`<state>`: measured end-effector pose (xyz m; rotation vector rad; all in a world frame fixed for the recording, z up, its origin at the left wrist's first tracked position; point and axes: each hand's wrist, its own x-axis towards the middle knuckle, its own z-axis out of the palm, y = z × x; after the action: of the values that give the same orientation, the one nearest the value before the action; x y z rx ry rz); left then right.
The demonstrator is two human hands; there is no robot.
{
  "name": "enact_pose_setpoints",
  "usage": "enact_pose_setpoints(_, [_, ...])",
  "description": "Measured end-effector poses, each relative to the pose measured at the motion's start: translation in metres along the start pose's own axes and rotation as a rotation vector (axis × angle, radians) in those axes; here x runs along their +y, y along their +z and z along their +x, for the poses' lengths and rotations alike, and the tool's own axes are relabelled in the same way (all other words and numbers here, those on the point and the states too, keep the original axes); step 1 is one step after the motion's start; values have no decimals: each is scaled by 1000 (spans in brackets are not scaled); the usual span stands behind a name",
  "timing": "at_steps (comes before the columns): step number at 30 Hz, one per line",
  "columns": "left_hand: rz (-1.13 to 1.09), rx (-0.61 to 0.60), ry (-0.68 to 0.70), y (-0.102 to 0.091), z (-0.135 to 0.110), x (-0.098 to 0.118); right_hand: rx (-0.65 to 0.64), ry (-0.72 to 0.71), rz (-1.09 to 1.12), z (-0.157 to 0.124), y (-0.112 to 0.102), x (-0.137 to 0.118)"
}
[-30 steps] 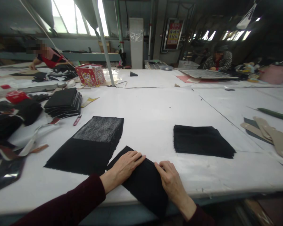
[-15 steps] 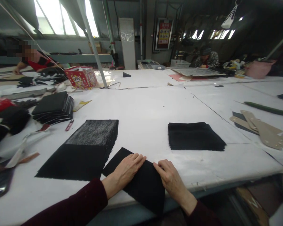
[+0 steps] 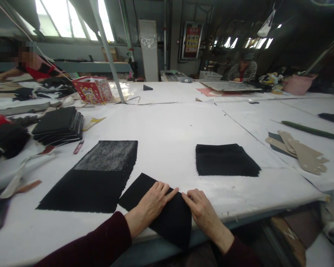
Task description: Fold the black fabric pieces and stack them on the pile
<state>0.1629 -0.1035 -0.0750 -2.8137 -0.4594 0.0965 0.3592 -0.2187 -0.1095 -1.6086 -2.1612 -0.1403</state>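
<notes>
A black fabric piece (image 3: 169, 218) lies at the table's front edge, with its near corner hanging over. My left hand (image 3: 155, 202) rests on top of it, index finger stretched along the far edge and the other fingers slightly bent; its thumb is hidden. At that same edge, my right hand (image 3: 202, 207) is closed, pinching the fabric between thumb and index finger with the other fingers curled. The two index fingertips nearly meet. Beside the fabric piece on the left is a stack of black fabric pieces (image 3: 80, 191), its upper part speckled grey. Further right sits a neat black fabric stack (image 3: 225, 159).
Thread snips (image 3: 78, 147) lie near a dark folded pile (image 3: 57, 124) at left. A red patterned box (image 3: 93, 90) stands by a slanted pole (image 3: 108, 52). Beige templates (image 3: 306, 154) lie at right. Two people work at the back, one (image 3: 41, 66) left, one (image 3: 242, 69) right.
My left index finger has stretched out along the fabric's edge, away from its other fingers and toward my right hand. My right hand keeps its pinch. The whole view has shifted slightly.
</notes>
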Motion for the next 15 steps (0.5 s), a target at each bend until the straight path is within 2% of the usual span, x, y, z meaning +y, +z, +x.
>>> enact_pose_setpoints(5, [37,6,12,0,0,2,-55,42,-8,-9,-8,-1])
enact_pose_setpoints(9, [77,21,24,2,-1,1,-57,94,-15,-28,-23,4])
enact_pose_setpoints(12, [75,33,24,2,0,2,62,177,22,-32,-30,5])
enact_pose_setpoints(15, [60,27,20,1,2,4,186,247,55,-17,-22,-6])
